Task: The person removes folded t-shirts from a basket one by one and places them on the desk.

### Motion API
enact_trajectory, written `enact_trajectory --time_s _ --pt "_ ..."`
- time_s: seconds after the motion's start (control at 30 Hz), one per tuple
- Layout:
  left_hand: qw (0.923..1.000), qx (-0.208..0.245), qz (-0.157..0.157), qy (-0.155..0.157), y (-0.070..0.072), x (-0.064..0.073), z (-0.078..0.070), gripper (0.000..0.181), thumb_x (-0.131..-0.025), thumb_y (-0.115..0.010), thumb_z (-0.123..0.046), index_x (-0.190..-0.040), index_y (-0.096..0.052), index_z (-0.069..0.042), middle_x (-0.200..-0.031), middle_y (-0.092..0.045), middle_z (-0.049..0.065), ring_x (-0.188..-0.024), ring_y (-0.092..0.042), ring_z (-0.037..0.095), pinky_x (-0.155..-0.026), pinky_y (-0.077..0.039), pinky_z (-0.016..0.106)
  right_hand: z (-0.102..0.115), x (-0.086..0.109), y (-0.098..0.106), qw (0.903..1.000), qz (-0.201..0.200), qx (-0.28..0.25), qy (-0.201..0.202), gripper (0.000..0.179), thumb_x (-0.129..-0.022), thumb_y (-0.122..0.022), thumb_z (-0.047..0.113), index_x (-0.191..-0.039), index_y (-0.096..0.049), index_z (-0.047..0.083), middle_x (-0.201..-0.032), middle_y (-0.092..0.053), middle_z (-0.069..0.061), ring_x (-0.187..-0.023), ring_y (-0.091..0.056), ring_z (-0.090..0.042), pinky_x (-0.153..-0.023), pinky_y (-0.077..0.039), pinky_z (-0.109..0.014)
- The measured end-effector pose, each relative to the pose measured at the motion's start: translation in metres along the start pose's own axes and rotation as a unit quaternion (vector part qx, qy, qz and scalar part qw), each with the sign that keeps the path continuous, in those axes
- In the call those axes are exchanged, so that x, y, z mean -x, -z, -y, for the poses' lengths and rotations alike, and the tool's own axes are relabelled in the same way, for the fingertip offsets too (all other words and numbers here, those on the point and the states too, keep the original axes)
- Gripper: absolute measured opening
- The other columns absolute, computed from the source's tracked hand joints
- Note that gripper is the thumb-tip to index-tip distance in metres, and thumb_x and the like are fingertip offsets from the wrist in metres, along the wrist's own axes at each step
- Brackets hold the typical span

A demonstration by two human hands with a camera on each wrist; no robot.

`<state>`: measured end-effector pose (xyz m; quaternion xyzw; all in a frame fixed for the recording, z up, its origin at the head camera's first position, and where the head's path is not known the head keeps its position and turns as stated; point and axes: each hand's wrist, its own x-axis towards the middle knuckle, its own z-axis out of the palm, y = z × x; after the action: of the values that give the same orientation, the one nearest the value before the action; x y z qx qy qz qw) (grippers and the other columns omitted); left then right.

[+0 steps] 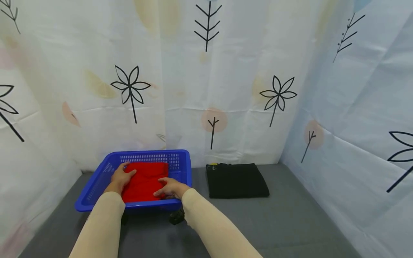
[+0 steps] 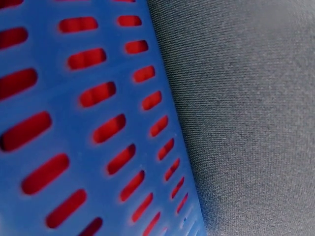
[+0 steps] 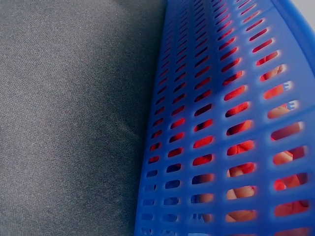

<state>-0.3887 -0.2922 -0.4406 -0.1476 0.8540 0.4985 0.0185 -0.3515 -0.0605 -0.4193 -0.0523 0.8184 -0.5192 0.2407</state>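
Observation:
A folded red cloth (image 1: 145, 181) lies in a blue plastic basket (image 1: 84, 200) with slotted walls. My left hand (image 1: 120, 178) reaches in at the cloth's left edge, its thumb over the top and its fingers along the side. At the right edge, my right hand (image 1: 172, 188) touches the cloth with thumb and forefinger spread; its other fingers are mostly hidden. Red fabric (image 2: 110, 128) shows through the wall slots in the left wrist view. In the right wrist view, parts of fingers and red fabric appear behind the slotted basket wall (image 3: 221, 147).
A folded black cloth (image 1: 237, 181) lies right of the basket on the grey fabric-covered surface (image 1: 290, 222). Patterned white curtains (image 1: 238, 79) hang behind and at both sides. A dark wrist-worn device (image 1: 177, 216) shows under the right wrist, below the basket's front rim.

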Motion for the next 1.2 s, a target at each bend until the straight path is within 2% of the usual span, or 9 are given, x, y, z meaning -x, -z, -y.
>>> enact_trajectory --time_s 0.2,0.47,0.63,0.77,1.0,1.07,1.2 --pt "1.0000 -0.003 0.002 0.007 0.001 -0.003 0.001 0.070 -0.102 -0.050 -0.029 -0.158 -0.012 -0.009 -0.158 -0.014 0.032 -0.132 -0.029 0.050 -0.110 -0.033 0.062 0.001 0.004 -0.001 0.9999 -0.011 -0.011 0.001 0.061 -0.083 -0.076 0.007 -0.140 -0.055 0.016 -0.129 -0.054 -0.014 -0.098 -0.055 -0.025 -0.094 -0.054 -0.044" --pt "0.9999 -0.004 0.000 0.010 0.001 -0.004 -0.001 0.070 -0.102 -0.050 -0.028 -0.158 -0.012 -0.010 -0.158 -0.013 0.032 -0.135 -0.026 0.050 -0.112 -0.030 0.062 -0.001 -0.001 -0.001 0.9986 -0.034 -0.040 -0.004 0.056 -0.084 -0.074 0.003 -0.137 -0.058 0.012 -0.130 -0.056 -0.015 -0.099 -0.058 -0.025 -0.097 -0.053 -0.043" --pt "0.9998 0.008 0.018 0.004 0.001 -0.002 0.000 0.074 -0.101 -0.052 -0.030 -0.158 -0.009 -0.010 -0.156 -0.015 0.034 -0.129 -0.033 0.049 -0.108 -0.035 0.062 -0.001 -0.001 -0.001 0.9982 -0.035 -0.048 -0.008 0.055 -0.084 -0.074 0.004 -0.137 -0.059 0.012 -0.129 -0.057 -0.015 -0.100 -0.060 -0.027 -0.096 -0.053 -0.043" --pt "0.9995 0.011 0.030 0.002 0.002 -0.001 0.000 0.078 -0.100 -0.055 -0.031 -0.158 -0.008 -0.010 -0.155 -0.014 0.035 -0.125 -0.036 0.049 -0.106 -0.039 0.062 0.000 -0.002 -0.001 0.9991 -0.021 -0.036 -0.010 0.057 -0.085 -0.075 0.007 -0.139 -0.057 0.016 -0.127 -0.056 -0.014 -0.093 -0.059 -0.026 -0.094 -0.054 -0.042" --pt "0.9997 0.000 0.025 -0.003 0.002 0.001 -0.001 0.075 -0.101 -0.055 -0.027 -0.158 -0.010 -0.011 -0.155 -0.016 0.035 -0.126 -0.037 0.050 -0.104 -0.041 0.061 -0.003 -0.008 0.002 0.9993 0.018 -0.030 -0.013 0.062 -0.084 -0.076 0.011 -0.141 -0.055 0.020 -0.115 -0.054 -0.011 -0.073 -0.050 -0.021 -0.091 -0.055 -0.043" --pt "0.9995 0.001 0.031 -0.006 0.002 0.001 -0.002 0.075 -0.101 -0.055 -0.027 -0.159 -0.009 -0.011 -0.155 -0.015 0.035 -0.126 -0.038 0.050 -0.103 -0.042 0.061 -0.003 -0.009 0.002 0.9990 0.031 -0.029 -0.014 0.063 -0.084 -0.076 0.011 -0.142 -0.054 0.021 -0.117 -0.054 -0.012 -0.076 -0.052 -0.022 -0.093 -0.054 -0.044" --pt "0.9988 0.002 0.047 -0.013 0.002 0.002 -0.001 0.074 -0.101 -0.053 -0.025 -0.159 -0.008 -0.012 -0.156 -0.012 0.035 -0.126 -0.040 0.051 -0.100 -0.045 0.059 -0.004 -0.010 0.004 0.9977 0.055 -0.036 -0.016 0.062 -0.084 -0.076 0.011 -0.142 -0.054 0.020 -0.131 -0.051 -0.014 -0.098 -0.058 -0.029 -0.100 -0.049 -0.048"
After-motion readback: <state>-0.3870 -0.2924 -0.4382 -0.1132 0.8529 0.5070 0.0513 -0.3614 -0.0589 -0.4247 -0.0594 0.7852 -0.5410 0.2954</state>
